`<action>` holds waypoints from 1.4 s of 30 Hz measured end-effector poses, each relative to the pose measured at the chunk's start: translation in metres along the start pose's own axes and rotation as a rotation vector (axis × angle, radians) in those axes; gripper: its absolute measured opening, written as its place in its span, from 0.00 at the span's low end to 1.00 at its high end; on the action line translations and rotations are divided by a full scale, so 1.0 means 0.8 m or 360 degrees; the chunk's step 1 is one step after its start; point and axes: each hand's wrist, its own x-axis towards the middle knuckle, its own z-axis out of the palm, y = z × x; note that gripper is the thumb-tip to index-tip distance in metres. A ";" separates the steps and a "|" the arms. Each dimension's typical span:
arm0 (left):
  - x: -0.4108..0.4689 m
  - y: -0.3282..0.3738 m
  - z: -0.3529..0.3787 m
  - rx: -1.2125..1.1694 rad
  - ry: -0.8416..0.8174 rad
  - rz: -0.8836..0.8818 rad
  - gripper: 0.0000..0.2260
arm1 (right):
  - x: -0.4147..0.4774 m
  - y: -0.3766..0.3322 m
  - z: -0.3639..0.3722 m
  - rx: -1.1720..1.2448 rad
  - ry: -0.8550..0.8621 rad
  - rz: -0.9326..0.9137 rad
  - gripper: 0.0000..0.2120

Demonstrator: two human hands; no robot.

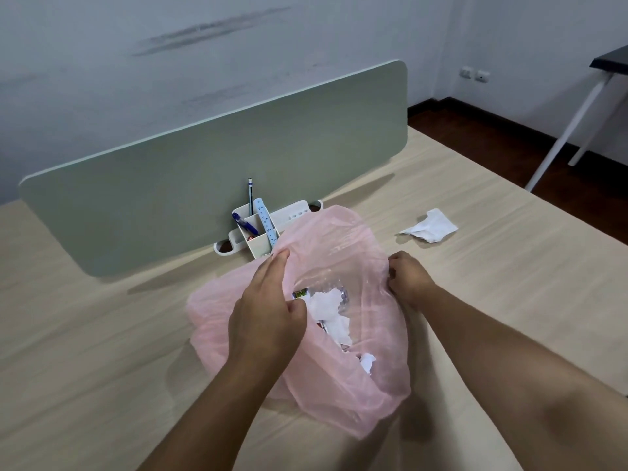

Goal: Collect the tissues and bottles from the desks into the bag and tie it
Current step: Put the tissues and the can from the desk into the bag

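Observation:
A thin pink plastic bag [343,246] stands open on the light wooden desk [102,351]. Inside it I see crumpled white tissues [331,309] and a clear plastic bottle [326,287] with a green label. My left hand [268,307] pinches the bag's left rim between thumb and fingers. My right hand [409,278] grips the right rim with curled fingers. Both hands hold the mouth apart. One crumpled white tissue [430,226] lies on the desk to the right of the bag, beyond my right hand.
A white desk organiser [253,232] with pens and a ruler stands just behind the bag, against a grey-green divider panel [204,171]. The desk's right edge drops to a dark floor, where a white-legged table [577,120] stands.

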 end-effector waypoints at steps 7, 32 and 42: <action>0.000 0.000 0.004 -0.0001 -0.0010 -0.0012 0.30 | -0.027 0.039 0.002 0.0010 0.0123 -0.0004 0.13; 0.002 0.012 0.006 -0.0037 -0.0101 0.0073 0.30 | -0.060 0.022 -0.046 0.0428 0.0270 0.0221 0.09; 0.006 0.032 0.001 -0.0051 -0.0154 0.0136 0.29 | -0.124 -0.105 -0.034 0.1159 -0.0793 -0.0293 0.15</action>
